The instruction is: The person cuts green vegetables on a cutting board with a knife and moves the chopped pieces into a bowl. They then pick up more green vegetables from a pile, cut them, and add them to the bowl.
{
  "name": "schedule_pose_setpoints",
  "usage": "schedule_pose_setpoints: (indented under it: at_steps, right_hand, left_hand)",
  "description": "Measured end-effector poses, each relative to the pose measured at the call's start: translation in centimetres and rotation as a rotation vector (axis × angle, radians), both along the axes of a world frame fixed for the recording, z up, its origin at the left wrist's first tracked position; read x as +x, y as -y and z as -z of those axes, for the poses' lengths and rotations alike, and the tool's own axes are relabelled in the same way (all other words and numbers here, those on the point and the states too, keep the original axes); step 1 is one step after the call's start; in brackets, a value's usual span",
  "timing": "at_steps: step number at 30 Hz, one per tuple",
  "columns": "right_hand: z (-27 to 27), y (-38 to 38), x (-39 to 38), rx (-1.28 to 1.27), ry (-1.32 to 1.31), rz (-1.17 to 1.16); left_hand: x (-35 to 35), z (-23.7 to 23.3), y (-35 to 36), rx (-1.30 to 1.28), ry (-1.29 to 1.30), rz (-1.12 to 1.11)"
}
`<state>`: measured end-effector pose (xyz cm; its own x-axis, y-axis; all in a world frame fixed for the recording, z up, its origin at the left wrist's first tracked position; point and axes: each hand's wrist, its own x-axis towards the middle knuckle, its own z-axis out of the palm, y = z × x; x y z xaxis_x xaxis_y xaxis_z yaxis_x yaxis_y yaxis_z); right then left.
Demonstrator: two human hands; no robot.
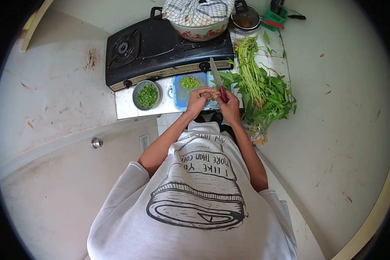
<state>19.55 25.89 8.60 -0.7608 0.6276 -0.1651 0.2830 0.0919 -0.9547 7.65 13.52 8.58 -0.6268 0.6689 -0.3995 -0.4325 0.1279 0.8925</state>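
My right hand (229,106) is closed round the dark red handle of a knife (216,74), whose blade points up and away toward the stove. Close beside it, my left hand (198,101) has its fingers pinched together near some green stems; what lies between the fingertips is too small to make out. Both hands are over the near part of a blue cutting board (180,96). Chopped light green pieces (189,82) lie on the board. To its left stands a grey bowl (135,98) of chopped greens (147,95). Leafy greens (264,86) are heaped at the right.
Behind the board is a black two-burner stove (154,45) bearing a floral pot (199,33) under a checked cloth (195,11). A small pan (246,21) and a green basket (274,19) with utensils stand at the back right.
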Motion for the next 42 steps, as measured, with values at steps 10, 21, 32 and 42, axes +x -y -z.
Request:
schedule_pose_setpoints:
  at_steps: [10,21,32,42]
  right_hand:
    - [-1.0,0.6,-2.3,-0.394,-0.048,-0.100]
    - [-2.0,4.2,-7.7,-0.248,-0.023,-0.089]
    - [-6.0,7.9,-12.4,-0.254,-0.019,0.002]
    - [-6.9,13.9,-13.9,-0.326,-0.055,0.040]
  left_hand:
    - [-1.3,-2.5,3.1,-0.102,-0.356,0.078]
    - [-6.2,-4.4,7.8,-0.202,-0.454,0.130]
    - [-15.7,-7.6,14.5,-0.103,-0.936,0.106]
    - [-18.1,-8.2,15.1,0.022,-0.713,0.599]
